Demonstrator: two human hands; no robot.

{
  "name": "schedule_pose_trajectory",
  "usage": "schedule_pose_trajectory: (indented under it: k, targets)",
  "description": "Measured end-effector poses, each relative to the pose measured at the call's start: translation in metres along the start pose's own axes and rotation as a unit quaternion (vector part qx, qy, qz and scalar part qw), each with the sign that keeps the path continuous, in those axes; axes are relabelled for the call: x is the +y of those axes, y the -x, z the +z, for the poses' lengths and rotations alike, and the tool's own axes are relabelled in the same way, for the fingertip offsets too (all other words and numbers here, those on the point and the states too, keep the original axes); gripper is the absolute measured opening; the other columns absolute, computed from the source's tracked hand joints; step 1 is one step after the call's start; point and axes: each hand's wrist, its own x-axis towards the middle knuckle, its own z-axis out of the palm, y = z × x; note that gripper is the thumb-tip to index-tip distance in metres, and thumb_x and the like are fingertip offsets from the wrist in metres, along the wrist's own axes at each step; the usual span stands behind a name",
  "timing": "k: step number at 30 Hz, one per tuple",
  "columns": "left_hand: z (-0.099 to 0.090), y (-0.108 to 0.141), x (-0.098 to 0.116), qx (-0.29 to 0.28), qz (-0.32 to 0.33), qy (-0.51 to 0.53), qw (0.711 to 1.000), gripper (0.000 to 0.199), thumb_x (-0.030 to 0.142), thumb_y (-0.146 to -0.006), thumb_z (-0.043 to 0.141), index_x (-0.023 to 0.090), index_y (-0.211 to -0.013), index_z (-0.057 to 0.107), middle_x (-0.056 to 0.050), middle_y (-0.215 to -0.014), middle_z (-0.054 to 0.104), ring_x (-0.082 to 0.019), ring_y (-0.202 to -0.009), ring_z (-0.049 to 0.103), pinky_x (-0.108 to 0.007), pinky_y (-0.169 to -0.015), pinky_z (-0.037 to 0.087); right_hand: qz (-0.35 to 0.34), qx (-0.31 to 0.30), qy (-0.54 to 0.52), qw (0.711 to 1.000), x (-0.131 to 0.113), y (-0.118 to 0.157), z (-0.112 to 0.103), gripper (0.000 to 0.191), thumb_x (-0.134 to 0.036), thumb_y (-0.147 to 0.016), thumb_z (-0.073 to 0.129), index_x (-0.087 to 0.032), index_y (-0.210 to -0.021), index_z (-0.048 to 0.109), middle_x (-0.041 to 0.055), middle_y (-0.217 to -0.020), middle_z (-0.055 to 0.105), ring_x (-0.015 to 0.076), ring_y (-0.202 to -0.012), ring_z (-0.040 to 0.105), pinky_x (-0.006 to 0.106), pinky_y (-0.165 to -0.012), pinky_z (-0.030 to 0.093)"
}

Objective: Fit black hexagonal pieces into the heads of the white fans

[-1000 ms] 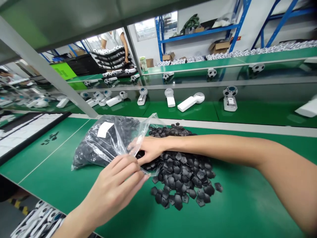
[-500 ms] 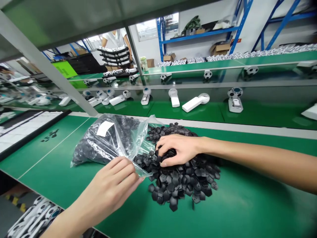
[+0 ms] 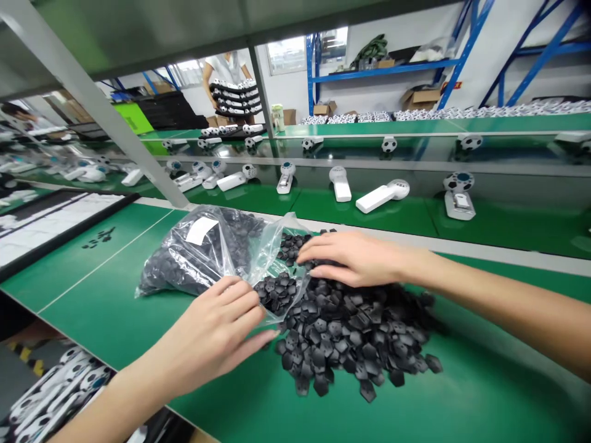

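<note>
Black pentagonal pieces (image 3: 351, 332) heap near far rail (image 3: 508, 255), tabletop (image 3: 484, 375) stretching right; right hand (image 3: 351, 258) loosely open, left hand (image 3: 221, 329) apparently pinching bag (image 3: 184, 264)

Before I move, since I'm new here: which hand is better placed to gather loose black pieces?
Probably the right hand: it lies over the loose black pieces, while the left hand is at the mouth of the plastic bag.
</note>
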Motion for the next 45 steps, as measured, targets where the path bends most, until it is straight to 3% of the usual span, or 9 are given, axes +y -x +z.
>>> schedule_pose_trajectory:
  k: [5, 8, 16, 25, 30, 34, 39, 42, 45]
  targets:
    - [0.01, 0.002, -0.01, -0.005, 0.023, -0.015, 1.0, 0.035, 0.027, -0.11, 0.058, 0.019, -0.076, 0.055, -0.001, -0.073, 0.053, -0.021, -0.074, 0.05, -0.037, -0.08, 0.043, -0.01, -0.009, 0.032, 0.999, 0.041, -0.076, 0.044, 0.035, -0.029, -0.107, 0.064, -0.012, -0.137, 0.071, 0.0228, -0.152, 0.066, 0.0385, -0.149, 0.054, 0.061, -0.126, 0.04]
    - [0.009, 0.007, -0.013, 0.006, 0.025, -0.03, 0.999, 0.034, 0.017, -0.108, 0.058, 0.02, -0.075, 0.052, 0.001, -0.071, 0.051, -0.02, -0.072, 0.047, -0.037, -0.077, 0.04, -0.007, -0.006, 0.016, 1.0, 0.058, -0.091, 0.056, 0.034, -0.03, -0.103, 0.073, -0.014, -0.133, 0.073, 0.0208, -0.147, 0.069, 0.0373, -0.14, 0.06, 0.06, -0.122, 0.044]
    - [-0.003, 0.021, -0.008, 0.017, 0.017, -0.025, 0.999, 0.035, 0.012, -0.108, 0.055, 0.02, -0.075, 0.049, 0.001, -0.07, 0.051, -0.019, -0.067, 0.043, -0.036, -0.071, 0.036, -0.003, -0.006, -0.083, 0.997, 0.049, -0.042, 0.041, 0.015, -0.029, -0.107, 0.068, -0.019, -0.105, 0.079, 0.008, -0.113, 0.08, 0.0228, -0.109, 0.072, 0.037, -0.104, 0.052]
    - [-0.022, 0.024, -0.019, 0.034, -0.013, -0.031, 0.999, 0.034, 0.013, -0.107, 0.056, 0.022, -0.075, 0.047, 0.001, -0.069, 0.05, -0.018, -0.067, 0.047, -0.035, -0.069, 0.041, 0.053, 0.011, -0.123, 0.991, 0.024, 0.002, 0.029, 0.019, -0.036, -0.105, 0.071, -0.02, -0.099, 0.078, 0.0062, -0.104, 0.081, 0.0227, -0.099, 0.073, 0.035, -0.093, 0.053]
    - [-0.043, 0.026, -0.04, 0.079, -0.038, -0.035, 0.996, 0.029, 0.011, -0.104, 0.06, 0.023, -0.08, 0.05, 0.003, -0.067, 0.05, -0.015, -0.062, 0.048, -0.031, -0.061, 0.041, 0.067, 0.012, -0.121, 0.99, 0.014, 0.018, 0.025, 0.019, -0.037, -0.106, 0.068, -0.022, -0.107, 0.08, 0.0069, -0.112, 0.082, 0.0238, -0.106, 0.075, 0.037, -0.098, 0.055]
    - [-0.059, 0.032, -0.046, 0.124, -0.097, -0.038, 0.987, 0.025, 0.009, -0.102, 0.064, 0.021, -0.082, 0.055, 0.001, -0.073, 0.062, -0.013, -0.066, 0.058, -0.028, -0.065, 0.048, 0.072, 0.04, -0.093, 0.992, 0.013, 0.023, 0.027, 0.029, -0.044, -0.107, 0.067, -0.022, -0.121, 0.08, 0.0108, -0.139, 0.077, 0.0288, -0.138, 0.067, 0.046, -0.119, 0.051]
    - [-0.087, 0.037, -0.075, 0.246, -0.298, -0.11, 0.916, 0.028, 0.024, -0.097, 0.067, 0.017, -0.071, 0.063, 0.003, -0.064, 0.061, -0.008, -0.057, 0.052, -0.023, -0.058, 0.042, 0.08, 0.096, -0.037, 0.991, 0.01, 0.038, 0.024, 0.031, -0.047, -0.11, 0.061, -0.026, -0.121, 0.08, 0.0108, -0.148, 0.072, 0.0321, -0.147, 0.061, 0.055, -0.125, 0.049]
    - [-0.111, 0.038, -0.123, 0.303, -0.464, -0.138, 0.821, 0.04, 0.042, -0.094, 0.066, 0.013, -0.067, 0.063, 0.007, -0.053, 0.049, -0.004, -0.054, 0.043, -0.016, -0.054, 0.033, 0.075, 0.118, 0.011, 0.99, 0.009, 0.052, 0.021, 0.027, -0.044, -0.11, 0.059, -0.03, -0.12, 0.08, 0.0083, -0.143, 0.075, 0.0329, -0.144, 0.064, 0.056, -0.12, 0.056]
    - [-0.137, 0.039, -0.184, 0.293, -0.536, -0.158, 0.776, 0.055, 0.055, -0.101, 0.052, 0.008, -0.074, 0.062, 0.009, -0.06, 0.048, 0.002, -0.054, 0.041, -0.012, -0.063, 0.037, 0.075, 0.153, 0.056, 0.984, 0.011, 0.069, 0.02, 0.023, -0.04, -0.109, 0.059, -0.035, -0.119, 0.079, 0.0059, -0.139, 0.077, 0.0341, -0.141, 0.066, 0.055, -0.111, 0.063]
